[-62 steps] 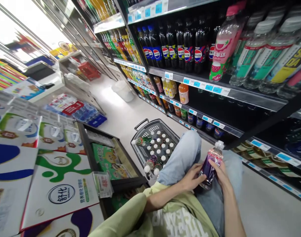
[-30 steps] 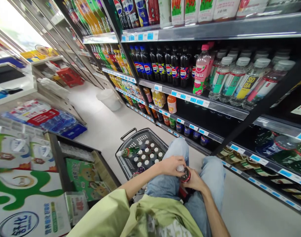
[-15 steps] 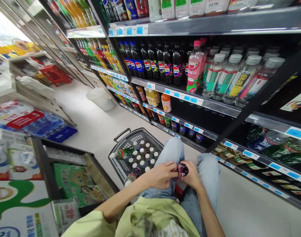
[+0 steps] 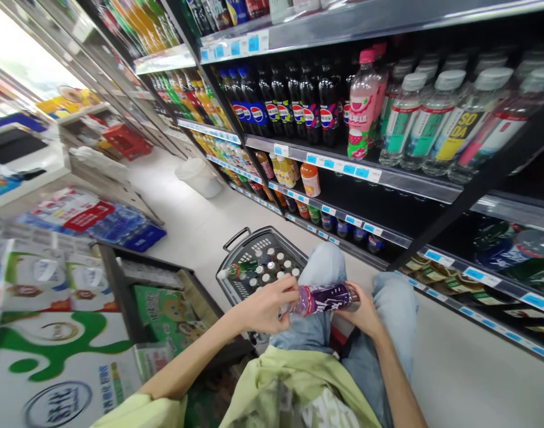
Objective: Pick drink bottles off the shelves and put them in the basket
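A drink bottle with a purple label (image 4: 327,298) lies sideways across my knees, held between both hands. My left hand (image 4: 272,304) grips its neck end, fingers curled round it. At the other end, my right hand (image 4: 363,310) closes on the bottle's base. Just beyond my left knee stands a dark grey shopping basket (image 4: 230,261) filled with upright bottles with pale caps (image 4: 266,277). A green bottle (image 4: 242,268) lies across the top of them at the basket's left side.
Ahead and right runs a drinks shelf (image 4: 325,160) with cola bottles (image 4: 307,107), a pink bottle (image 4: 361,110) and clear soda bottles (image 4: 450,119). Stacked cartons (image 4: 62,356) and a wrapped water pack (image 4: 97,217) stand left. A white bucket (image 4: 199,177) sits on the floor.
The bottle has turned from nearly end-on to lying lengthwise, showing its purple label. My hands have moved apart to its two ends. The view has shifted slightly left.
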Motion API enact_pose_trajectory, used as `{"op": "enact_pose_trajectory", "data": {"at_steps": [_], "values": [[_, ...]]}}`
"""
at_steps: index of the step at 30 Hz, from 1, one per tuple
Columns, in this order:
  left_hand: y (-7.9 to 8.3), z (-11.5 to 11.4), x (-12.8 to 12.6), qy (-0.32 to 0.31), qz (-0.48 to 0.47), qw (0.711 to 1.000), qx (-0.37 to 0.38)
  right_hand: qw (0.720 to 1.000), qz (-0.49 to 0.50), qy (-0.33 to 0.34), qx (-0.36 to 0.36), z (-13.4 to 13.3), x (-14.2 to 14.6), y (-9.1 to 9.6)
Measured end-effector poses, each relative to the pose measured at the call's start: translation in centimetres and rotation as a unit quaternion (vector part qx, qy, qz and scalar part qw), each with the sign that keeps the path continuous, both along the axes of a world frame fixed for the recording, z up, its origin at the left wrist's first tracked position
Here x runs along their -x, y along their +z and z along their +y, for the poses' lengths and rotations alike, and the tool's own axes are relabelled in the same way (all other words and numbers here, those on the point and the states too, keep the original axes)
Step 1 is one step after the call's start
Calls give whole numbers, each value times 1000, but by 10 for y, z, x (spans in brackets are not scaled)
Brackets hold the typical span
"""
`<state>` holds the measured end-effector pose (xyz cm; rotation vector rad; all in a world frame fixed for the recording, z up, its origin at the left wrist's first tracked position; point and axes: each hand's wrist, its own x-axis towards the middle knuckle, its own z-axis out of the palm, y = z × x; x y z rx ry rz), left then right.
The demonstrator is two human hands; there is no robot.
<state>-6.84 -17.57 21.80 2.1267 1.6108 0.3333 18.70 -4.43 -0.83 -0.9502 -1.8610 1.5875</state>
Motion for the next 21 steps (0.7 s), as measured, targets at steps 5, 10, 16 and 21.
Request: {"op": "enact_pose_trajectory", "data": {"at_steps": [5,10,16,21], "values": [[38,-9,18,55,8,998,10,988,40,-89,123,8,-5,-17],[61,-20,39,100,21,995,14,959,103,-147,218,18,-10,-21],[81,-25,58,116,92,989,20,957,95,-142,235,18,-9,-16],[40,-26,99,87,231,967,60,960,88,-140,228,18,-8,-16]]}}
